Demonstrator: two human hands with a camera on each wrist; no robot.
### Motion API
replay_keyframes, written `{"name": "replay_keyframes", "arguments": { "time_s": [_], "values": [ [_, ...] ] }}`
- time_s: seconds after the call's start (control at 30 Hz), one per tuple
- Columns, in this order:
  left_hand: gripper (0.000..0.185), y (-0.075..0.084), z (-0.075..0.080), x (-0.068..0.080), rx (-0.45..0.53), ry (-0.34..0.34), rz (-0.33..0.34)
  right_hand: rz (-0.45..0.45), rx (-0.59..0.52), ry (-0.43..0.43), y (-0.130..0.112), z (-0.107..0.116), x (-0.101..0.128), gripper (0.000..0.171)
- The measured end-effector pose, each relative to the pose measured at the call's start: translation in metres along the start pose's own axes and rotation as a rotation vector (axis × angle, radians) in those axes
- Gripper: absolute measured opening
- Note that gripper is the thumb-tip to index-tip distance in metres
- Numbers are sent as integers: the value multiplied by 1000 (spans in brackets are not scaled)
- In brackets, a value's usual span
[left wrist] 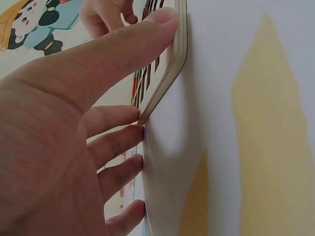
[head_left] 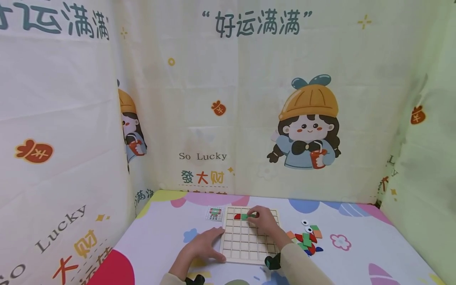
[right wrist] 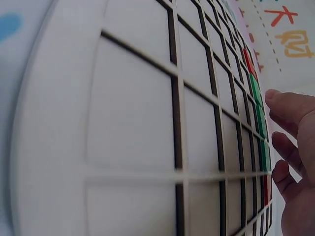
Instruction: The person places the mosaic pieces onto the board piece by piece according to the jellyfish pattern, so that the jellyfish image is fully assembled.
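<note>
While the left hand (head_left: 204, 246) lies flat with fingers spread, thumb pressing the near-left edge of the wooden grid board (head_left: 246, 247), the right hand (head_left: 261, 221) works at the far row. Its fingertips pinch or press a green piece (head_left: 249, 215), which sits beside a red piece (head_left: 237, 216) in the board's far cells; the exact grip is hard to tell. From the right wrist view, green and red tiles line the far edge of the grid. A pile of loose coloured pieces (head_left: 307, 239) with two googly eyes lies on the surface right of the board. A small pattern card (head_left: 215, 213) rests just left of the far corner. Judgement: keep the board pinned, square the green piece to its cell walls, then press it level.
</note>
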State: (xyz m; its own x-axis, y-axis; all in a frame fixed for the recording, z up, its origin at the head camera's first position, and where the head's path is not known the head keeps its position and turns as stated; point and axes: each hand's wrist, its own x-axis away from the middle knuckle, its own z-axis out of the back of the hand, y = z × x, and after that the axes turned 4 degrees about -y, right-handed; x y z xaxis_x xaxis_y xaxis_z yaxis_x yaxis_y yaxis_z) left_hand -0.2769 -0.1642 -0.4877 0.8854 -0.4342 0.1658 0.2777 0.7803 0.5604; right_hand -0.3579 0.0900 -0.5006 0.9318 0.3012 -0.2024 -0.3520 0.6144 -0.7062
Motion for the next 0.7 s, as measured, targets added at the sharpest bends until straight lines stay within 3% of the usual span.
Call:
{"name": "replay_keyframes", "arguments": {
  "time_s": [0.27,0.57,0.7],
  "values": [
    [90,1,0,0,5,-4,11,-33,18,24,14,21,16,9],
    [90,3,0,1,-4,3,6,-209,79,82,41,60,36,12],
    [89,2,0,3,-2,3,6,-232,113,99,50,78,48,15]
  ]
}}
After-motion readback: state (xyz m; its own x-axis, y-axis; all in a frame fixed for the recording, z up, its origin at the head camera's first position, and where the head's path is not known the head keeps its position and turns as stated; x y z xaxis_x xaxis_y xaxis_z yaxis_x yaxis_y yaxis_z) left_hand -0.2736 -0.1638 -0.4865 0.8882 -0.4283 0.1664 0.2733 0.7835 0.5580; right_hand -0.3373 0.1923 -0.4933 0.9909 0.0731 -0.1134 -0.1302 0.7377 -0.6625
